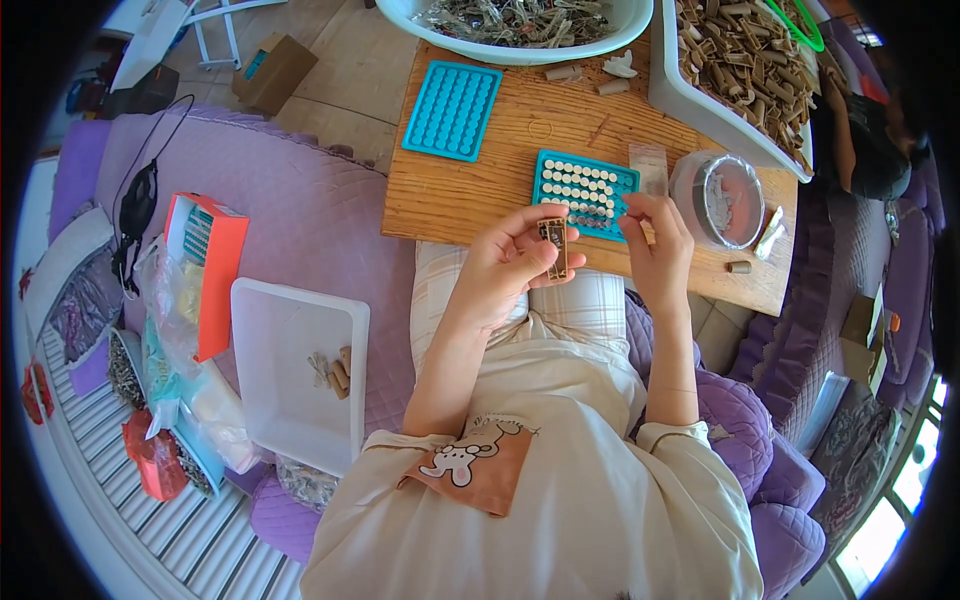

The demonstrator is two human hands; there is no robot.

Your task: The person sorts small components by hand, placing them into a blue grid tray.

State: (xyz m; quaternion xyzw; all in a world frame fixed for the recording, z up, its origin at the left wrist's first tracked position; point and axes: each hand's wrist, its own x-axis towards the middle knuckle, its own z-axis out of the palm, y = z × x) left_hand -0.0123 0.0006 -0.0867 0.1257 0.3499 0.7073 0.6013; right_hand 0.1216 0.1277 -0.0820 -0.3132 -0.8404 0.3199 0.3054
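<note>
My left hand (505,262) grips a small brown rectangular box (557,246), held upright above my lap. My right hand (655,240) hovers at the right edge of a teal tray (588,190) with rows of small white round pieces, its fingers pinched close together; whether it holds a piece I cannot tell. The tray lies on a small wooden table (480,185). Just right of the hand stands a round clear tub (722,198) with pale bits in it.
A second, bare teal tray (453,109) lies at the table's left. Two white basins (520,30) (745,70) of brown and grey pieces sit at the back. A white tray (295,370) with a few brown pieces rests on the purple sofa (300,220), beside an orange box (208,265) and bags.
</note>
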